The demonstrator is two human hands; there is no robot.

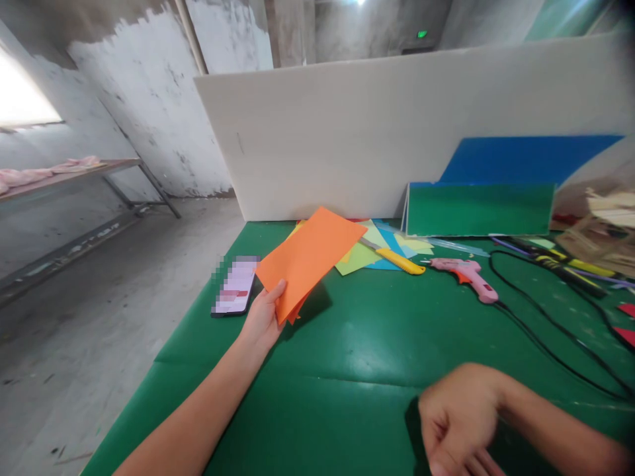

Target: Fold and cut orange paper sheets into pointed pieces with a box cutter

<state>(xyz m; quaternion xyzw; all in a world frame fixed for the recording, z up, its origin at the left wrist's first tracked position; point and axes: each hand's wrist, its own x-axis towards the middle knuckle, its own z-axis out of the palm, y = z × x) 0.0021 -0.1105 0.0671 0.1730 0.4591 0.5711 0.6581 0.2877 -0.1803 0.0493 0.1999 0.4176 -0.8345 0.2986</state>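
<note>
Gripping the orange paper (312, 258) in my left hand (264, 316) above the worktop (377, 334), I partly block coloured sheets (353, 262); a cutter (403, 261) and glue gun (469, 274) lie to the right. My curled right hand (460, 416) is well apart, its grasp I cannot tell.

Illumination is moderate. Light enters from an overexposed window (24, 86) at left; a small lamp (360, 2) glares at the far side. The green table (367, 357) shows a diffuse pale reflection. The orange paper (312, 261) casts a soft shadow on its near side. The right hand (461, 416) appears slightly blurred. Coarse pixel blocks overlay the phone (237, 287). Outer areas look stretched; the far right corner darkens.
</note>
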